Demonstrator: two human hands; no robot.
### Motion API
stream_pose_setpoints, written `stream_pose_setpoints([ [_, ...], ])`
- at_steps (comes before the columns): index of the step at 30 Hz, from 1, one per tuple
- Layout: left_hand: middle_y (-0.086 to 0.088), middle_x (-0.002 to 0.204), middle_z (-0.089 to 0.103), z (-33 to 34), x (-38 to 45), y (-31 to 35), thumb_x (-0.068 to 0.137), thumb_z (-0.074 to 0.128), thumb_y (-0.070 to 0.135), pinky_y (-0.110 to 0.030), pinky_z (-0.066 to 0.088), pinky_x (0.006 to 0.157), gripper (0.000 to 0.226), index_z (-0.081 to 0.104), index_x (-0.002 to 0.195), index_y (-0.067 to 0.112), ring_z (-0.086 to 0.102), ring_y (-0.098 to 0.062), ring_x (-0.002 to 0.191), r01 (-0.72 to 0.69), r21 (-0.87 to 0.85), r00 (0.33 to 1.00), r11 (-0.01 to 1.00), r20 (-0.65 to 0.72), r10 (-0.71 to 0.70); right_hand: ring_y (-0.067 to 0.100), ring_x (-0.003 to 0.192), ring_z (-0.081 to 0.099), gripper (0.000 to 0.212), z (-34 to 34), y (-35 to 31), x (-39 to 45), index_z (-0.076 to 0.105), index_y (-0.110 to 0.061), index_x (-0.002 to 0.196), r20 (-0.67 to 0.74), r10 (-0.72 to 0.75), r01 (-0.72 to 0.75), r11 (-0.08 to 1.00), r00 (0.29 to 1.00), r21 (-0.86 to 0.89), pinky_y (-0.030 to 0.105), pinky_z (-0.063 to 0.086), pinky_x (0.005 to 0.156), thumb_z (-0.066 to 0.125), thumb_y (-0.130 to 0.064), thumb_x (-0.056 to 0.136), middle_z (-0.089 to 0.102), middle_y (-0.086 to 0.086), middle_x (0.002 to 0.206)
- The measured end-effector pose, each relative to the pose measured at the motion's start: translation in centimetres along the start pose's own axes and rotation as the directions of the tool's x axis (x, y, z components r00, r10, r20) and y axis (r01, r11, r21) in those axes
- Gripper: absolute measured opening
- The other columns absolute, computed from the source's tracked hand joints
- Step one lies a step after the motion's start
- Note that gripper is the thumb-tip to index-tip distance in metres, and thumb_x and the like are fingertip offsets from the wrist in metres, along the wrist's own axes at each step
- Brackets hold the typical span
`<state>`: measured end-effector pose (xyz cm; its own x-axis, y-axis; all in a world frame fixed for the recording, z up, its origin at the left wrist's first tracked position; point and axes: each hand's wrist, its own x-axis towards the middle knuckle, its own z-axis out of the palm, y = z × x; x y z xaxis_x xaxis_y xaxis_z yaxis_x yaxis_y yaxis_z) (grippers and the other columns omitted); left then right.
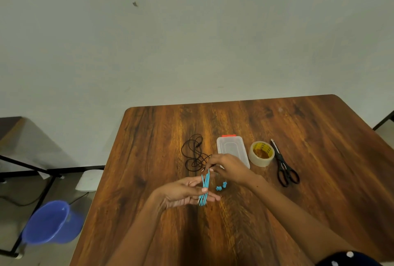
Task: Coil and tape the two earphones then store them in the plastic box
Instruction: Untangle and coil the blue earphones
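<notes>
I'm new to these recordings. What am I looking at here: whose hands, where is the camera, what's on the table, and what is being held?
There is no machine: a person works bare-handed, filmed by a wide-angle camera on their head looking down. The left hand has the blue earphone cable looped over its fingers; the right hand pinches the loops' top. The blue earbuds dangle beside them. On the brown wooden table lie a tangled black earphone, a closed clear plastic box, a roll of clear tape and black scissors.

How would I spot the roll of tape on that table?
On the wooden table, look right of the clear plastic box. The tape roll lies flat between that box and the black scissors; it is the only round, yellowish ring there.
</notes>
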<state>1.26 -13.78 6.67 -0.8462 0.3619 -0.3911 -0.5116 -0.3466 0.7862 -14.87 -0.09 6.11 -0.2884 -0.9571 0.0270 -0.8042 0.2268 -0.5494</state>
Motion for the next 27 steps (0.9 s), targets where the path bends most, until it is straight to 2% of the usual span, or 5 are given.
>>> stream_pose_setpoints([
  [3,-0.012,0.116,0.068,0.1,0.1,0.1,0.094,0.047,0.008,-0.02,0.054,0.086,0.053,0.026,0.142,0.019,0.067,-0.011,0.103,-0.035,-0.039,0.999,0.999,0.008,0.035,0.013,0.093,0.061,0.02,1.3,0.4,-0.3,0.073,-0.016,0.102,-0.061,0.047,-0.047,0.999,0.997,0.007,0.027,0.051,0.076,0.06,-0.01,0.088,0.071,-0.001,0.101],
  [6,-0.013,0.114,0.069,0.4,0.4,-0.1,0.09,0.054,0.012,-0.021,0.055,0.084,0.065,0.02,0.146,0.016,0.068,-0.011,0.101,-0.079,-0.079,0.997,0.994,-0.024,0.078,0.012,0.09,0.065,0.018,2.2,0.7,-0.6,0.075,-0.014,0.101,-0.11,0.147,-0.126,0.975,0.983,0.182,0.03,0.055,0.078,0.063,-0.01,0.087,0.074,0.0,0.098],
  [11,-0.015,0.115,0.068,0.2,0.8,-0.4,0.091,0.05,0.009,-0.02,0.056,0.081,0.055,0.027,0.14,0.02,0.069,-0.012,0.099,-0.148,-0.194,0.987,0.97,-0.088,0.133,0.014,0.091,0.067,0.014,3.5,0.4,-0.6,0.072,-0.006,0.098,-0.095,0.275,-0.207,0.874,0.957,0.439,0.033,0.057,0.083,0.063,-0.005,0.087,0.072,0.006,0.097],
  [17,-0.022,0.117,0.065,-0.9,0.1,-0.7,0.087,0.054,0.007,-0.023,0.058,0.078,0.053,0.038,0.136,0.017,0.07,-0.016,0.096,-0.181,-0.279,0.975,0.943,-0.173,0.136,0.018,0.09,0.067,0.014,3.6,0.5,-1.1,0.074,-0.008,0.097,-0.063,0.341,-0.252,0.794,0.938,0.554,0.033,0.054,0.081,0.069,-0.014,0.085,0.073,0.005,0.094],
  [27,-0.023,0.116,0.066,-1.0,0.0,-1.9,0.086,0.052,0.005,-0.024,0.056,0.08,0.053,0.039,0.135,0.02,0.071,-0.017,0.095,-0.191,-0.32,0.964,0.928,-0.238,0.117,0.015,0.095,0.066,0.025,2.3,0.3,-0.7,0.07,-0.013,0.109,0.035,0.303,-0.304,0.935,0.952,0.182,0.026,0.054,0.08,0.069,-0.016,0.084,0.072,0.003,0.105],
])
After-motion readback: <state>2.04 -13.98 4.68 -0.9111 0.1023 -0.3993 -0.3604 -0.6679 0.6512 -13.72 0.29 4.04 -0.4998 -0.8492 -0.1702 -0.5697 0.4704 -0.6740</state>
